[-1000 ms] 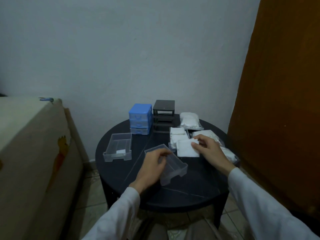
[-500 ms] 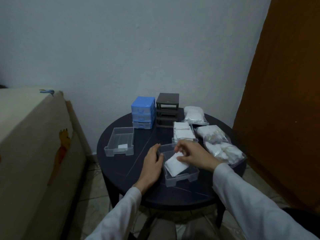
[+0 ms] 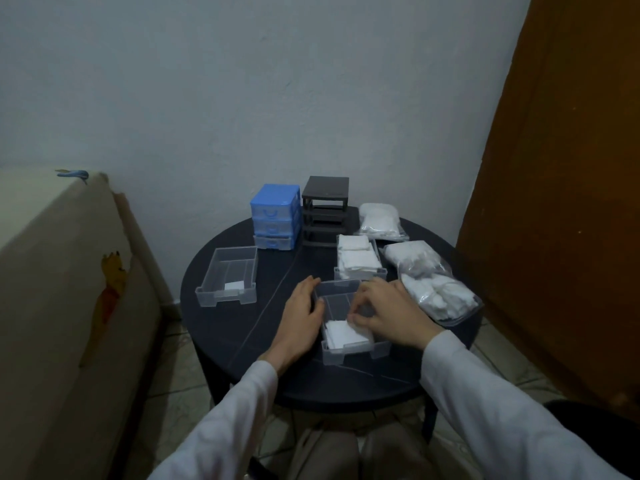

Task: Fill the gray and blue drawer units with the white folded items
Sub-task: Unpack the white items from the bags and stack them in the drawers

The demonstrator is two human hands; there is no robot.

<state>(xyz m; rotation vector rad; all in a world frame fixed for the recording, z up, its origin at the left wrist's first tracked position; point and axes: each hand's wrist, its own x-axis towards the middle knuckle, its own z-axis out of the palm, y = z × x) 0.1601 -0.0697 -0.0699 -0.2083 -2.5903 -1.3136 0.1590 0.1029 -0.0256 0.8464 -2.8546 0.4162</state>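
On the round dark table (image 3: 242, 341), a white folded item (image 3: 343, 332) is pinched into the near clear drawer (image 3: 346, 351) by the right hand (image 3: 388, 313), the left hand (image 3: 304, 310) laid open alongside, while the gray unit (image 3: 325, 211) stands unfilled.

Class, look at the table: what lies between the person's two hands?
In the head view, a clear plastic drawer tray sits between the left hand and right hand, with a white folded item inside.
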